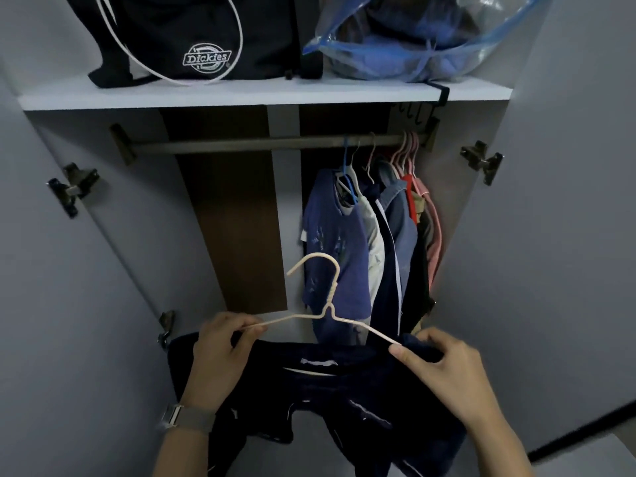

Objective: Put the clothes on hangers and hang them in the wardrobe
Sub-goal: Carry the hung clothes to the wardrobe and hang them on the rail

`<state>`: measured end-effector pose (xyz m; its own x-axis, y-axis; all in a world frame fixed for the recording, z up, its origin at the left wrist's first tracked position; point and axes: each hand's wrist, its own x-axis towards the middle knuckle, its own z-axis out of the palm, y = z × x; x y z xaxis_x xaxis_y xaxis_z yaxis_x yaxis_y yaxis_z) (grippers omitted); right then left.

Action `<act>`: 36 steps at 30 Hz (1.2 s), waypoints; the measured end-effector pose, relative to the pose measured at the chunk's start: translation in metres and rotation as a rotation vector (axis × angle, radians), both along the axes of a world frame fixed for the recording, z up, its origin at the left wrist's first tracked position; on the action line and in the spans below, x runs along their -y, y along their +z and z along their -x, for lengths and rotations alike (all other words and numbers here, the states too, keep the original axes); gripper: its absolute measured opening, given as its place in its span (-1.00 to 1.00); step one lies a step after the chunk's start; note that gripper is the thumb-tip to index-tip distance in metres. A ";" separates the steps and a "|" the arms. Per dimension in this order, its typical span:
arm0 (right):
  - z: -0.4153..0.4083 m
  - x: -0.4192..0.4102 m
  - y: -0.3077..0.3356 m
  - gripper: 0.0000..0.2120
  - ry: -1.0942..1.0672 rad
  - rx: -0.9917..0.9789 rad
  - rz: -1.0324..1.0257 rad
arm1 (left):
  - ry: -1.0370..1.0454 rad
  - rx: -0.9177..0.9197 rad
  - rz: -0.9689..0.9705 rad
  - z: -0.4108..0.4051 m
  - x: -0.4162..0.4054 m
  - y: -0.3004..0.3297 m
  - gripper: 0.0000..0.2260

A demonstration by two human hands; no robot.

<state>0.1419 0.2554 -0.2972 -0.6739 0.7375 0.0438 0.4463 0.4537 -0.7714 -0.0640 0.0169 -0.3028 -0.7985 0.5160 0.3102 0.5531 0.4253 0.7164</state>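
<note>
Mid-dressing: left hand [220, 352] pinching one arm of the cream hanger [327, 304], right hand [444, 366] gripping the dark garment [320, 397] over the other arm, garment draped below both grips; next, probably, seating both shoulders before lifting toward the rail [241, 145] above.

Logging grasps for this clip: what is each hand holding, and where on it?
Left hand pinches the hanger's left arm; right hand grips the dark garment at the hanger's right end.
</note>
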 end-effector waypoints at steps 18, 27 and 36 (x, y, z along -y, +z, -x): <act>0.108 -0.102 0.031 -0.61 0.259 -0.098 0.137 | 0.098 -0.099 0.022 0.112 -0.121 0.010 -0.80; 0.144 -0.107 0.029 -0.89 0.025 -0.143 0.223 | -0.114 0.023 0.050 0.150 -0.180 0.020 -0.75; 0.190 -0.114 0.025 -0.95 -0.121 -0.411 0.496 | -0.141 0.124 -0.009 0.187 -0.170 0.020 -0.85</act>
